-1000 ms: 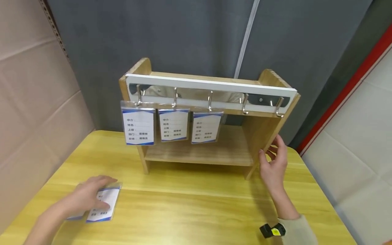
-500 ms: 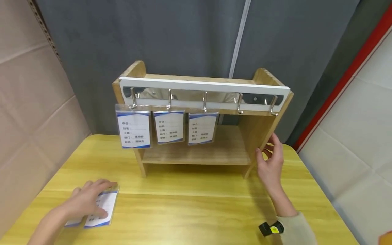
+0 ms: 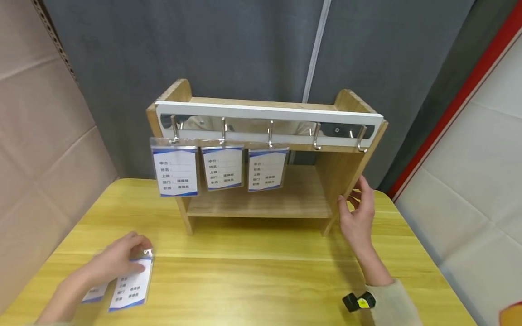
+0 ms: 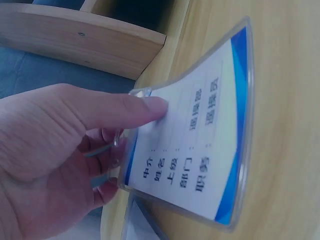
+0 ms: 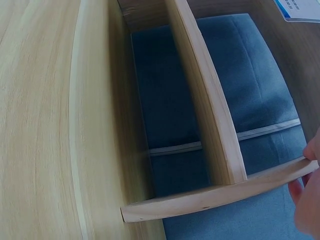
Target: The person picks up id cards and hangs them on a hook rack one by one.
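In the head view my left hand is over the table at lower left, pinching an ID badge by its clip end. The left wrist view shows my thumb on the face of this badge, its clear sleeve lifted at a slant. Beneath it lies a second badge, partly covered by the hand. My right hand grips the right side panel of a small wooden shelf; in the right wrist view its fingers and thumb curl round the panel.
Across the shelf's top front runs a white hook rail with several metal hooks. Three badges hang from its left hooks: left badge, middle badge and right badge. Shelf and loose badges stand on a wooden table, before a grey curtain.
My left fingers have closed on the badge's clip end and raised it a little from the table. The right hand keeps its hold on the shelf. The head view has shifted slightly.
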The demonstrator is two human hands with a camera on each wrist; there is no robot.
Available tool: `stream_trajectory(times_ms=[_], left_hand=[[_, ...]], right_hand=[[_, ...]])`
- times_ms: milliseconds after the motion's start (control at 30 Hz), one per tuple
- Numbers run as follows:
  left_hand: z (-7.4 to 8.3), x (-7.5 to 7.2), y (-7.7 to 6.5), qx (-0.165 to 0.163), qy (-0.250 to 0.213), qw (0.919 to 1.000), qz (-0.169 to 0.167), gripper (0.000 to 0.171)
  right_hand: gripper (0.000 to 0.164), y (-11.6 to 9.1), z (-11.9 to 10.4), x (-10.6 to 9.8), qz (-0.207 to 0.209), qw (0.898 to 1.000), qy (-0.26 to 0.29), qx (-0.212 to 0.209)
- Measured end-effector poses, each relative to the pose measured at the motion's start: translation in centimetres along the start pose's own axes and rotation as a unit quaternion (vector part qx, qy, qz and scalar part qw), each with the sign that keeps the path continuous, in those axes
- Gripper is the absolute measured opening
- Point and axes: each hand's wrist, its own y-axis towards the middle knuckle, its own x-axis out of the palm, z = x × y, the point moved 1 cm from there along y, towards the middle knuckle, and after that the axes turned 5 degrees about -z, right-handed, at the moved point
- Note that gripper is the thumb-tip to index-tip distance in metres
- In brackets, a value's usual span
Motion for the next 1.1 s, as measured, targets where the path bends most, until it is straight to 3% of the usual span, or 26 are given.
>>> stream_trajectory(times_ms=[133, 233, 367, 633, 900, 1100], left_hand=[[-0.1, 0.0, -0.3, 0.035, -0.034, 0.9987, 0.014, 0.036], [-0.2, -0.2, -0.3, 0.080, -0.060, 0.9947, 0.026, 0.029], [-0.2, -0.6, -0.2, 0.118, -0.098, 0.9881, 0.012, 0.020], [0.5, -1.0, -0.2, 0.092, -0.149, 0.9841, -0.028, 0.016], [0.5, -0.7, -0.1, 0.054, -0.219, 0.9743, 0.000, 0.028], [0.7, -0.8, -0.4, 0.067, -0.269, 0.9608, -0.005, 0.037]], right_hand=[[0.070, -0.1, 1.0, -0.1, -0.008, 1.000, 0.001, 0.006], [0.071, -0.1, 1.1, -0.2, -0.009, 1.000, 0.003, 0.005], [0.071, -0.1, 0.9, -0.2, -0.005, 1.000, -0.002, -0.001], [0.064, 0.2, -2.3, -0.2, -0.001, 1.000, -0.005, -0.016], [0.063, 0.2, -3.2, -0.2, -0.003, 1.000, -0.005, -0.014], [0.064, 0.2, -2.9, -0.2, -0.005, 1.000, 0.000, -0.010]])
